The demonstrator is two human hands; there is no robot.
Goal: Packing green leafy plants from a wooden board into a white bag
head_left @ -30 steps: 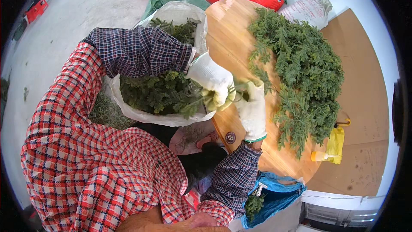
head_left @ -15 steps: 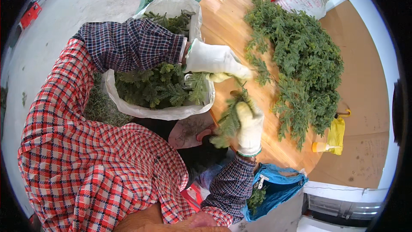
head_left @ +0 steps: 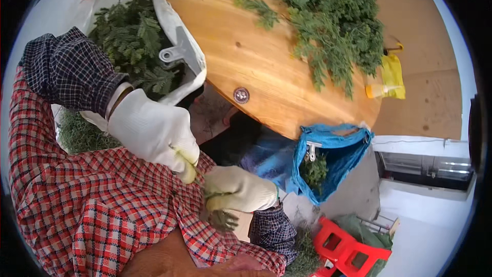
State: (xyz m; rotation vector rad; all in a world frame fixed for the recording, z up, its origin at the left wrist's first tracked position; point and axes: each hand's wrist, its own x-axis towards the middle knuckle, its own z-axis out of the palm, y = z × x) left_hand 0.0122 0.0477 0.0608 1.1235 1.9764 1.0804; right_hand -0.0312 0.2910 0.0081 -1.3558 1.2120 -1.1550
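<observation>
My left hand (head_left: 154, 128), in a white glove with yellowed fingertips, is closed, pinching the thin stem end of an evergreen sprig. Just right of it, my right hand (head_left: 238, 190), gloved too, wraps round the same evergreen sprig (head_left: 223, 220). Its needled tip shows below the fingers, while most of its length is hidden in the glove. Both hands are close to my checked shirt, off the near edge of the round wooden table (head_left: 225, 36).
A heap of evergreen cuttings (head_left: 328, 16) covers the table's far right. A white sack of fir branches (head_left: 130, 41), with a metal clip (head_left: 177, 51), stands left. A blue bag (head_left: 338, 167) hangs at the table edge. A red stool (head_left: 348, 246) sits lower right.
Both hands have come from over the table edge in close to my body, bringing the sprig along. The view has shifted, so the table and sack appear higher and the red stool shows.
</observation>
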